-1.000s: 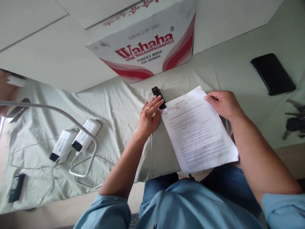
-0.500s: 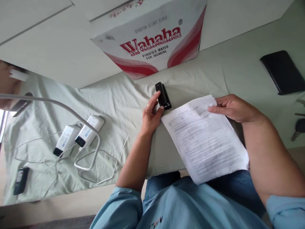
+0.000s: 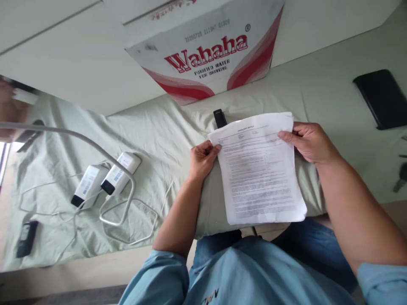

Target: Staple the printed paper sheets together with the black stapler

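Observation:
Between my two hands is a small stack of printed paper sheets (image 3: pixel 259 178), its text side facing up. My left hand (image 3: pixel 203 159) pinches the upper left corner, with the thumb on top. On the upper right edge, my right hand (image 3: pixel 307 142) grips the sheets between thumb and fingers. Just beyond the top edge of the paper lies a black stapler-like object (image 3: pixel 219 117); its near part is hidden under the sheets. The lower edge of the paper hangs near the table's front edge, above my lap.
A Wahaha water carton (image 3: pixel 213 63) stands at the back against a white panel. To the left lie two white boxy devices (image 3: pixel 90 184) with cables, a bent grey tube (image 3: pixel 129 199) and a black object (image 3: pixel 27 239). A black case (image 3: pixel 381 97) and keys (image 3: pixel 401 176) lie right.
My left hand has let go of the black object and taken the paper's left corner. The paper has turned straighter and moved up and left, now covering part of that object.

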The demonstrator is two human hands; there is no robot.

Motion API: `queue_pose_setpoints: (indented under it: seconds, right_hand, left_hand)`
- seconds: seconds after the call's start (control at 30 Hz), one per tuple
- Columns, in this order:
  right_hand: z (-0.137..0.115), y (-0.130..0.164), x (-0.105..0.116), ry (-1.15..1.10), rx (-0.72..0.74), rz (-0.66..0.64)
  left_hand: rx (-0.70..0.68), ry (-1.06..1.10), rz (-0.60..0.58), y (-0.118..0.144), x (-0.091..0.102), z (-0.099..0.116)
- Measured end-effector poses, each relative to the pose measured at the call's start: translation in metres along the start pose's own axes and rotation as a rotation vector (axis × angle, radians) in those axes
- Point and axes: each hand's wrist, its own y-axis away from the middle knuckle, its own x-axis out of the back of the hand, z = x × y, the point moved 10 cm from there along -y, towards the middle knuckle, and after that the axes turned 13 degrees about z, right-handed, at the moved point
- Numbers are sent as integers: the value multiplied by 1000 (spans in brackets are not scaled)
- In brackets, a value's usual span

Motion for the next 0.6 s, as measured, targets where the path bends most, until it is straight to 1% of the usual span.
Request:
queue_pose_setpoints:
  seconds: [0.13, 0.27, 0.43, 0.6]
  right_hand:
    - [0, -4, 8, 21, 10, 103]
    - [-5, -7, 21, 157, 115, 197]
    - [-19, -4, 30, 199, 232, 229]
    - [-28, 1, 28, 172, 281, 242]
  left_hand:
    - [13, 41, 62, -5, 1, 0]
    - [33, 98, 78, -5, 0, 6]
    - [36, 105, 52, -4, 0, 9]
    - [18, 83, 36, -2, 3, 2]
